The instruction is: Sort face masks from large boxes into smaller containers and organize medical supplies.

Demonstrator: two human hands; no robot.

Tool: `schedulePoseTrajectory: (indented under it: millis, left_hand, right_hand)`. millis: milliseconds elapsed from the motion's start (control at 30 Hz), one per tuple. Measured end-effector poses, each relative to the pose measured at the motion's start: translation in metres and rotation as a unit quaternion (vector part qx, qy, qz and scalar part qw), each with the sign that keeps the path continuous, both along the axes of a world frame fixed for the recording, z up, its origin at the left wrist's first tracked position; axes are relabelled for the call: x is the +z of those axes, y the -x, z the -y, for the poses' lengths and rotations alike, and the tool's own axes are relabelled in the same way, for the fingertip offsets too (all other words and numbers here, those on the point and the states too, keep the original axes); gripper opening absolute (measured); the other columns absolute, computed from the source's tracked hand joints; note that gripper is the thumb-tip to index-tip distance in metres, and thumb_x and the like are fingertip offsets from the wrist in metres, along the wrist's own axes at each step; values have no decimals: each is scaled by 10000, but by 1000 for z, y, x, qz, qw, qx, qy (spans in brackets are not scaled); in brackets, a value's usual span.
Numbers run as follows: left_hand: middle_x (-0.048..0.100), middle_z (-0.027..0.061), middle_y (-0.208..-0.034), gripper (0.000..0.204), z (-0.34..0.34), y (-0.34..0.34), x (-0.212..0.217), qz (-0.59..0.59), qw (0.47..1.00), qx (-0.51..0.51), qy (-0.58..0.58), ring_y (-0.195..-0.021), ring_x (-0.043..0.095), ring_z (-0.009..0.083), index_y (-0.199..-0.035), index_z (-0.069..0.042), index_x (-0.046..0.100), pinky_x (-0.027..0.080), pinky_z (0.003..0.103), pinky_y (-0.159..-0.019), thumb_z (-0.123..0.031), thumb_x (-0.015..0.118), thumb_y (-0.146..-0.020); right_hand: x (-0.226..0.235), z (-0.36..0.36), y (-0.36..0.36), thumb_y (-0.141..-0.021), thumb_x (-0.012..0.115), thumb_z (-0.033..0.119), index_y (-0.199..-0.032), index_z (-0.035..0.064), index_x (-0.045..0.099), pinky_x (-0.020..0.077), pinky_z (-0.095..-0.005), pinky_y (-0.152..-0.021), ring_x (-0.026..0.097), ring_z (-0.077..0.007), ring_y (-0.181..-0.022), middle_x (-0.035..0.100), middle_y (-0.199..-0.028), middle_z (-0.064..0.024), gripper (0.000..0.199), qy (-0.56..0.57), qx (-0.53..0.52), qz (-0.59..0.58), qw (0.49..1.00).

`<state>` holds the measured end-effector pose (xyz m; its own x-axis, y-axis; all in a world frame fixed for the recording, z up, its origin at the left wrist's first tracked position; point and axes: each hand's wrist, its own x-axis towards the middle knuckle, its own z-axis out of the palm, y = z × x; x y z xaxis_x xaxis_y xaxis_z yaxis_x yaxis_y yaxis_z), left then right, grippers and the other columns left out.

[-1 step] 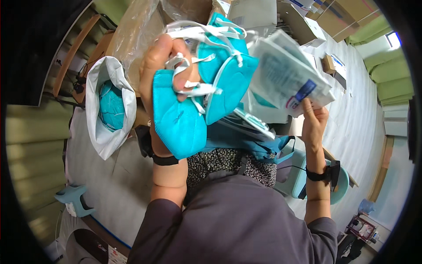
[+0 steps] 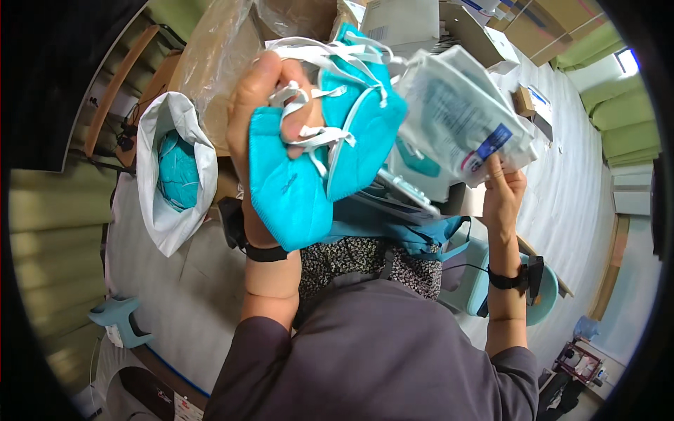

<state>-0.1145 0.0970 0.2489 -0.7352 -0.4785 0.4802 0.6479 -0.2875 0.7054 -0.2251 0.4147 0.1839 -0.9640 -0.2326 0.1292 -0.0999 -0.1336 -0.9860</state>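
Observation:
My left hand (image 2: 270, 116) is raised close to the camera and is shut on a bunch of teal folded face masks (image 2: 302, 189) with tangled white straps (image 2: 319, 56). To the right, my right hand (image 2: 502, 193) holds up a stack of flat white and clear plastic packets (image 2: 456, 126), pinching them from below. The masks and the packets touch in the middle. Both wrists wear black bands.
An open white bag (image 2: 158, 217) with more teal masks inside lies on the grey table (image 2: 182, 295) at the left. A clear plastic sheet (image 2: 217, 49) and cardboard boxes (image 2: 491, 35) are at the top. A blue cloth bag (image 2: 414, 235) lies under my hands.

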Motion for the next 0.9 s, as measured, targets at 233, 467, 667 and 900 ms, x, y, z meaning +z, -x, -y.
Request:
schedulePoseTrajectory:
  millis: [233,467,667,900]
  left_hand:
    - [634,-17,-748,215,-7,72,-31,225,967,-109,-42,-612,523,80,-1123,-44,648,421,235,-557,-206,548,-1022]
    - [575,181,-1154,238,-93,97,-161,313,608,180,707,-975,588,346,-1009,-30,662,441,455,-805,-240,640,-897]
    - [582,198,-1182,381,-78,83,-105,245,722,242,600,-1023,564,353,-1192,11,601,429,490,-864,-108,618,-831]
    - [669,149,-1131,295,-45,44,-13,115,775,342,519,-1079,620,339,-1155,-39,664,465,437,-966,-35,634,-861]
  right_hand:
    - [8,-7,1,-1000,650,154,-1170,3,663,488,-238,-746,670,-97,-888,731,-1024,-45,227,109,-92,36,989]
    - [-6,-24,7,-986,679,149,-1186,6,647,430,-222,-691,590,-57,-810,709,-1024,-32,248,83,-56,30,995]
    - [5,-19,0,-985,681,131,-1203,-5,637,452,-247,-796,589,-83,-906,698,-1044,-42,261,46,-45,-20,998]
    - [25,-7,-6,-980,639,31,-1319,-35,521,484,-293,-946,623,-136,-1034,667,-1162,-92,366,-2,7,-75,997]
